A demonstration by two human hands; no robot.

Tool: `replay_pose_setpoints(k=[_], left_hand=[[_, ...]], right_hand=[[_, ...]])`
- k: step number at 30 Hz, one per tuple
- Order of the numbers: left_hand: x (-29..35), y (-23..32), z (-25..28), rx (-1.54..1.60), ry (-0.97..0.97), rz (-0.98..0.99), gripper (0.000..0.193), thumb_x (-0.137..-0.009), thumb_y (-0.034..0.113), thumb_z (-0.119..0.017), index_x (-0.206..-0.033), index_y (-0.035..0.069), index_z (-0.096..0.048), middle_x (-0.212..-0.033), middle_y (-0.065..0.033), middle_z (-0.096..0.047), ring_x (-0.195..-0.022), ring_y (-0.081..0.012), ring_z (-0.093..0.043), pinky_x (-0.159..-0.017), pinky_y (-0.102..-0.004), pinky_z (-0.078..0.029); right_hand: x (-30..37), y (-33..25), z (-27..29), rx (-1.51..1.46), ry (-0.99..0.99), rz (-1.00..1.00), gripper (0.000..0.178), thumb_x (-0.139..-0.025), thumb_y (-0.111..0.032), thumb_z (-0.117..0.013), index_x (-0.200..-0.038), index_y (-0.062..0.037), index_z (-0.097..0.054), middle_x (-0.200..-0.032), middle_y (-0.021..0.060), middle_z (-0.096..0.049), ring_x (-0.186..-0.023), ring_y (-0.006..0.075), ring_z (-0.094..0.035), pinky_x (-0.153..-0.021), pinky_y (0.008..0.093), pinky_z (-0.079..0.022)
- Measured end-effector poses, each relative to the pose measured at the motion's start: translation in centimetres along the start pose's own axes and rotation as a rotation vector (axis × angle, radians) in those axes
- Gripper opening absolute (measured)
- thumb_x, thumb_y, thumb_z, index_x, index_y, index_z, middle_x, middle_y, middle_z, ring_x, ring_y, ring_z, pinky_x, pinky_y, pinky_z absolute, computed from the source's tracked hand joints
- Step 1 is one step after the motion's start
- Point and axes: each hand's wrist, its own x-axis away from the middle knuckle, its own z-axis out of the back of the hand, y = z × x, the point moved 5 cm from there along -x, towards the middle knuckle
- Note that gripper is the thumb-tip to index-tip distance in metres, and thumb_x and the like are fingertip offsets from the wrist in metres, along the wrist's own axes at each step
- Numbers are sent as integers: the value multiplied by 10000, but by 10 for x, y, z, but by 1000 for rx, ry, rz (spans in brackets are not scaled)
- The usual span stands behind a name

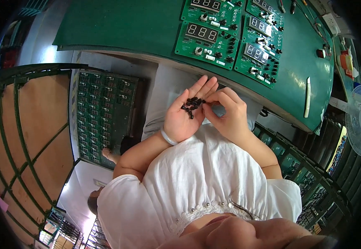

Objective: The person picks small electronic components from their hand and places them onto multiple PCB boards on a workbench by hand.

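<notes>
Left hand (180, 123): palm up with fingers extended, cradling a loose heap of small black cylindrical caps (191, 104); a pale bangle (168, 137) circles the wrist.
Right hand (231, 115): thumb and forefinger pinched on a single black cap (204, 101), right beside the left fingers; whether the two hands touch, I can't make out from here.
Heap: mostly on the upper palm and the finger bases, a few caps strung out lower down.
Where they work: above the person's lap, just short of the near edge of a green workbench (118, 29).
Circuit boards: green ones lie in two columns on that bench, the nearest left-hand board (209, 49) carrying a digit display (201, 32) and black round parts.
Bench's right side: a slim, pale-handled cutter (307, 99).
Person's left: a panel (124, 120) bearing rows of smaller boards.
</notes>
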Motion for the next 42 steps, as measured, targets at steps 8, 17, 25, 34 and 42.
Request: replay_pose_setpoints(k=[8,17,25,34,42], left_hand=[[0,-3,4,19,14,7,546,-1001,359,-298,-1474,88,-265,-1532,-79,-274,-1418,-235,-234,-1157,-380,-181],[0,-2,9,89,99,18,509,-1002,343,-319,-1443,91,-338,-1490,-102,-355,-1381,-224,-319,-1095,-340,-302],[0,-6,20,65,135,34,507,-996,323,-348,-1428,57,-359,-1475,-114,-376,-1354,-226,-357,-1112,-351,-280],[1,-14,28,89,154,110,474,-1004,294,-342,-1410,56,-398,-1394,-68,-470,-1247,-163,-451,-1063,-315,-333],[6,-35,42,303,90,239,293,-991,254,-443,-1127,43,-593,-1075,-60,-627,-1025,-171,-577,-986,-353,-421]], right_hand=[[-1,2,-2,-51,-18,-31,180,-674,8,-715,-835,-34,-645,-783,80,-582,-680,206,-611,-588,309,-512],[-8,-5,8,-35,-24,58,166,-676,78,-697,-803,-1,-623,-842,96,-617,-734,196,-651,-651,270,-541],[-8,-1,-5,-16,-185,106,196,-659,29,-672,-818,-44,-586,-793,99,-566,-706,265,-590,-616,346,-510],[-13,-11,-6,266,-292,336,163,-680,-42,-657,-818,-29,-572,-837,102,-567,-788,279,-591,-727,361,-514],[-1,13,-11,321,-517,132,132,-720,-60,-626,-833,-12,-576,-854,134,-598,-823,315,-603,-744,371,-510]])
